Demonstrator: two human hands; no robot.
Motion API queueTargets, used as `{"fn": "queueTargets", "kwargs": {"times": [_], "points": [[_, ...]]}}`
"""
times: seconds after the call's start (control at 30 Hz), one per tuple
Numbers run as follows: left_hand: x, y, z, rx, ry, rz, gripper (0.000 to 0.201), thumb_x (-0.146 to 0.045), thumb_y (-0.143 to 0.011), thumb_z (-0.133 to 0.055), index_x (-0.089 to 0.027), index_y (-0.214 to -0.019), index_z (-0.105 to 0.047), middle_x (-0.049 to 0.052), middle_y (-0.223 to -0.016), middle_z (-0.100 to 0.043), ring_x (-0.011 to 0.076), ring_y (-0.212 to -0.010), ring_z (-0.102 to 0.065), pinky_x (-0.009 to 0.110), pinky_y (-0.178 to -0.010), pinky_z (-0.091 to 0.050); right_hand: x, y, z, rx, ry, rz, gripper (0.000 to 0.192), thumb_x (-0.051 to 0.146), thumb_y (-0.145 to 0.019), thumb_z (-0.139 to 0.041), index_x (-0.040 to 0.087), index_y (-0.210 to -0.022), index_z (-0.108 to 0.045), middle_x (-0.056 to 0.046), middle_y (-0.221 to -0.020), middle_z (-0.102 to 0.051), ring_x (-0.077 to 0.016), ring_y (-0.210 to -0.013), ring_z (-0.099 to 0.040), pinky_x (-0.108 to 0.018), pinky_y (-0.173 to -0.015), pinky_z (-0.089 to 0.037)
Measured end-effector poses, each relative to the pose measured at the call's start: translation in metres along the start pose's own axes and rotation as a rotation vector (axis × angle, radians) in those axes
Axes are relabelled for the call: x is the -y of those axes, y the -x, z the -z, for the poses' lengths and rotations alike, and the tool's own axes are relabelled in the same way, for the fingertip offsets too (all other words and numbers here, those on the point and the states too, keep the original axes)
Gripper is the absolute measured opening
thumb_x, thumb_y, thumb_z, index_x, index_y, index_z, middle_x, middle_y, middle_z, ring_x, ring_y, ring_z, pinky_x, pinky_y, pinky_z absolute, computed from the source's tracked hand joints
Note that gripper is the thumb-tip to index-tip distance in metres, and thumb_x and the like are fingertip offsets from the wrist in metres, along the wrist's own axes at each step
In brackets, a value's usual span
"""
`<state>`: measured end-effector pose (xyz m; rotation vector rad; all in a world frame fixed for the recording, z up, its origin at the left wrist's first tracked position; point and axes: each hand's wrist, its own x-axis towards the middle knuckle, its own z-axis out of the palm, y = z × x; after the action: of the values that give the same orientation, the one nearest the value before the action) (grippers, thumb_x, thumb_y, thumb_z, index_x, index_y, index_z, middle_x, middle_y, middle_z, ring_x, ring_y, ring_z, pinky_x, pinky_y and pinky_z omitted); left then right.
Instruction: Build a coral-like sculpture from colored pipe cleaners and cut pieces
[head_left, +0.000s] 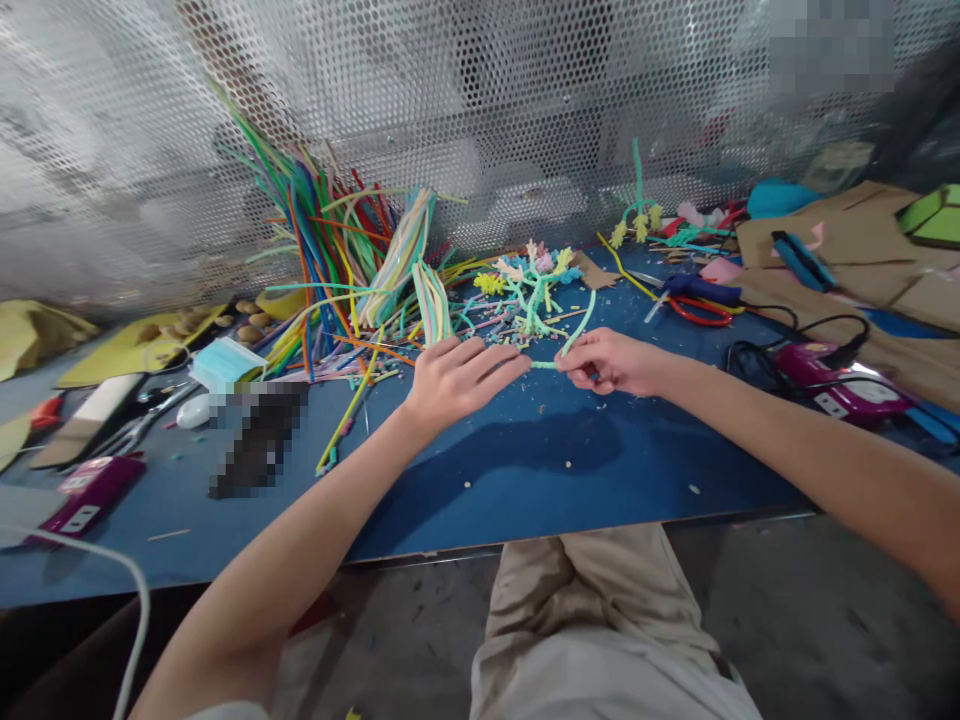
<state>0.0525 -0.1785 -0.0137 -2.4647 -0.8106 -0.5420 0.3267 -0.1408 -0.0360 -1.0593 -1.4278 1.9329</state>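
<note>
A mint-green pipe cleaner [544, 365] is stretched between my two hands above the blue table. My left hand [466, 380] is closed on one part of it, palm down, its fingertips hidden. My right hand [613, 362] pinches it a short way to the right, and a loose end curves up and away from the fingers. Just behind my left hand, a pale striped bundle of pipe cleaners [432, 305] stands out; whether it touches the hand I cannot tell. Beyond both hands lies a branching piece of pipe cleaners [536, 295] with yellow, pink and blue tufts.
A heap of coloured pipe cleaners [307, 240] leans on the perforated metal screen [525, 120]. To the right are red-handled scissors [701, 312], a blue glue gun [697, 290], cables and a purple power strip [847, 385]. At left sit a face mask [225, 362] and another purple strip [90, 495].
</note>
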Motion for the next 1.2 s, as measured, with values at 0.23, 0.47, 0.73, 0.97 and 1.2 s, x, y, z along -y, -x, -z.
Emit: {"fn": "queueTargets", "kwargs": {"times": [0.23,0.47,0.73,0.97,1.2], "points": [[0.000,0.001,-0.011,-0.039,-0.018,0.008,0.018,-0.038,-0.106,-0.059,-0.031,-0.104,-0.076,0.000,-0.100,-0.081,0.0159,-0.078,-0.070,0.034,-0.062,-0.039,-0.009,-0.006,0.004,0.035,0.155,0.128,0.029,0.039,-0.069,-0.092,0.015,-0.079,-0.078,-0.008,-0.080,-0.074,-0.0109,-0.062,-0.056,-0.020,-0.043,-0.041],[-0.004,-0.001,-0.014,-0.054,0.031,0.061,0.023,-0.043,-0.106,-0.058,-0.027,-0.103,-0.074,0.001,-0.095,-0.079,0.0160,-0.083,-0.073,0.032,-0.066,-0.046,-0.012,-0.008,-0.001,-0.065,0.159,0.241,0.031,0.045,-0.075,-0.088,0.016,-0.078,-0.078,-0.008,-0.077,-0.075,-0.0114,-0.060,-0.055,-0.023,-0.043,-0.039],[0.000,0.004,-0.016,-0.016,0.066,-0.046,0.024,-0.028,-0.107,-0.054,-0.032,-0.118,-0.076,0.001,-0.111,-0.082,0.0149,-0.087,-0.075,0.030,-0.066,-0.045,-0.011,-0.002,-0.012,0.044,0.057,0.091,0.030,0.039,-0.068,-0.092,0.015,-0.072,-0.075,-0.007,-0.073,-0.072,-0.0097,-0.057,-0.053,-0.021,-0.042,-0.035],[-0.001,0.005,-0.011,0.027,0.149,-0.006,0.035,-0.028,-0.109,-0.049,-0.039,-0.133,-0.071,0.000,-0.126,-0.079,0.0116,-0.078,-0.073,0.028,-0.063,-0.047,-0.008,0.002,-0.017,0.046,-0.027,0.051,0.032,0.036,-0.063,-0.095,0.014,-0.072,-0.073,-0.005,-0.071,-0.072,-0.0090,-0.055,-0.053,-0.021,-0.043,-0.033],[-0.002,0.005,-0.012,-0.019,0.070,-0.064,0.032,-0.027,-0.107,-0.054,-0.037,-0.132,-0.071,-0.001,-0.124,-0.079,0.0133,-0.078,-0.073,0.031,-0.061,-0.043,-0.010,0.001,-0.019,0.071,-0.049,0.048,0.033,0.035,-0.063,-0.096,0.013,-0.072,-0.073,-0.005,-0.068,-0.071,-0.0082,-0.053,-0.052,-0.021,-0.044,-0.034]]}}
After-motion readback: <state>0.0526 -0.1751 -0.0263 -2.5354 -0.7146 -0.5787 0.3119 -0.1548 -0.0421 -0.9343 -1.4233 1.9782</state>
